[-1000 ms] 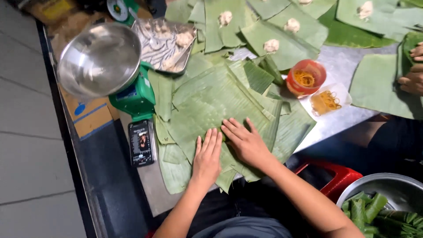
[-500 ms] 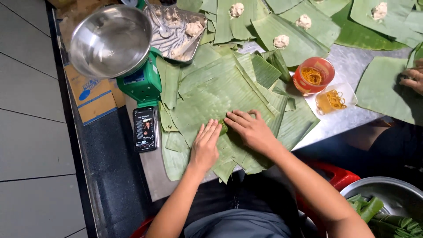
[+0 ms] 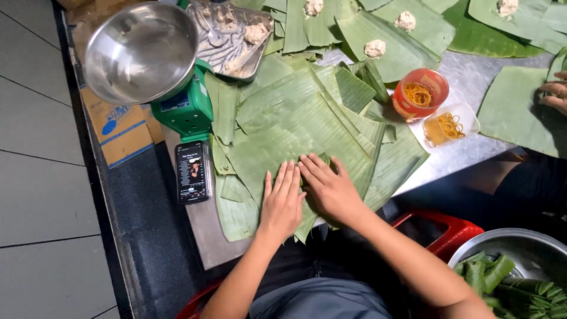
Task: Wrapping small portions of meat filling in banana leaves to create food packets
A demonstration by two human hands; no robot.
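A pile of big green banana leaves (image 3: pixel 295 118) covers the metal table in front of me. My left hand (image 3: pixel 282 202) lies flat on the near part of the top leaf, fingers straight and close together. My right hand (image 3: pixel 328 188) rests beside it, touching it, with its fingers bent over a small dark green fold of leaf (image 3: pixel 322 159). What lies under the fold is hidden.
A green scale with a steel bowl (image 3: pixel 142 50) stands at the left, a phone (image 3: pixel 193 171) in front of it. A tray of white filling (image 3: pixel 233 38), an orange tub (image 3: pixel 420 93) and a dish of rubber bands (image 3: pixel 450 125) lie around. Another person's hand (image 3: pixel 554 94) is at the right edge. A steel bowl of wrapped parcels (image 3: pixel 514 272) sits low right.
My two hands have drawn together on the leaf. The left hand now touches the right, and the right fingers have curled over a fold of leaf.
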